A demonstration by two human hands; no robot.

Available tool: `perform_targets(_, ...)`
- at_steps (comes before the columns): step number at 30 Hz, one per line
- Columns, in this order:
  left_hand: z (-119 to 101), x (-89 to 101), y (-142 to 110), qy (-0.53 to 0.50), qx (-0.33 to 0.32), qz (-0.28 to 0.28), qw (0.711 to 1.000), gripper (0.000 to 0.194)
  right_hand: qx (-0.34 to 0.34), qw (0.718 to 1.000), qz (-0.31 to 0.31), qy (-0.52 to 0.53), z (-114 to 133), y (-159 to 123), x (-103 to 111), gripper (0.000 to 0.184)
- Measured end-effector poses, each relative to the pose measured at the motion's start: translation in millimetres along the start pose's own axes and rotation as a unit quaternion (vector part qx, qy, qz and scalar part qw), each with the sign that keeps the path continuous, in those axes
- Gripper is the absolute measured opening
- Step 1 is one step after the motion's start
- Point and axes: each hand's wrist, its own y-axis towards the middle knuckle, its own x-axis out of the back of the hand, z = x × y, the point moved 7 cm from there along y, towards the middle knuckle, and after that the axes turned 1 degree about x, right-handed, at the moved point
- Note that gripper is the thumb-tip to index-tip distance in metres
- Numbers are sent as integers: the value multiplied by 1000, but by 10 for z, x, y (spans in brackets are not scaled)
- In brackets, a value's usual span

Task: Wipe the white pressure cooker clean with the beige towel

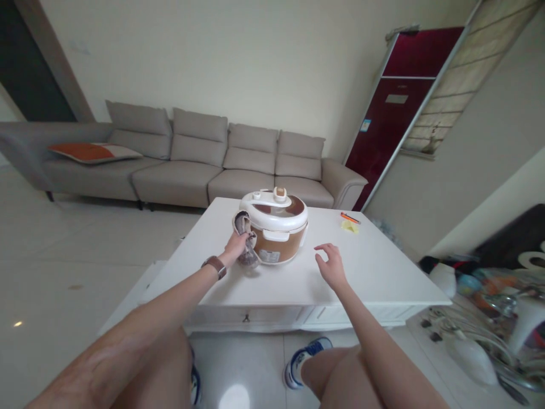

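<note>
A white and brown electric cooker (279, 227) with its lid down stands on the white coffee table (327, 284). My left hand (236, 247), with a watch on the wrist, is closed on a crumpled grey-brown cloth (247, 255). The cloth lies against the cooker's left side, and part of it hangs down by the tabletop. Over the table to the right of the cooker, my right hand (331, 266) is apart from it. Its fingers are curved and spread, with nothing in them.
An orange pen-like item (351, 218) and yellow paper slips (349, 227) lie at the table's back right. Behind stands a grey sofa (238, 182) with an orange cushion (91, 151). Cables and assorted items (472, 335) clutter the floor at right.
</note>
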Motion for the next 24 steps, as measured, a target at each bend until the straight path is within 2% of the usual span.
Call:
perform_targets(3, 57, 105, 50, -22, 19, 3, 1000, 12, -12, 999, 16, -29, -198, -185, 44, 19)
perform_targets(8, 224, 211, 110, -100, 80, -18, 992, 10, -27, 997, 29, -73, -485, -491, 183, 19)
perform_targets(12, 146, 281, 215, -162, 104, -60, 980, 18, -24, 994, 33, -101, -463, -537, 316, 17)
perform_targets(14, 1, 340, 237, -168, 58, -68, 982, 23, -9, 994, 36, -105, -372, -456, 338, 17)
perform_targets(16, -179, 384, 195, -135, -28, -52, 989, 26, 10, 994, 30, -103, -279, -340, 303, 16)
perform_targets(18, -297, 381, 87, -81, -103, -22, 991, 28, 23, 995, 6, -95, -226, -233, 205, 16)
perform_targets(20, -328, 312, -44, -46, -150, 25, 987, 37, 22, 996, -25, -85, -219, -164, 48, 16)
perform_targets(21, -378, 202, -139, 2, -212, 89, 973, 50, 18, 996, -36, -79, -220, -142, -46, 16)
perform_targets(22, -401, 121, -227, 47, -263, 123, 956, 63, 17, 996, -41, -72, -214, -123, -144, 16)
perform_targets(24, -389, 7, -336, 121, -322, 153, 926, 85, 25, 997, -33, -59, -164, -82, -323, 17)
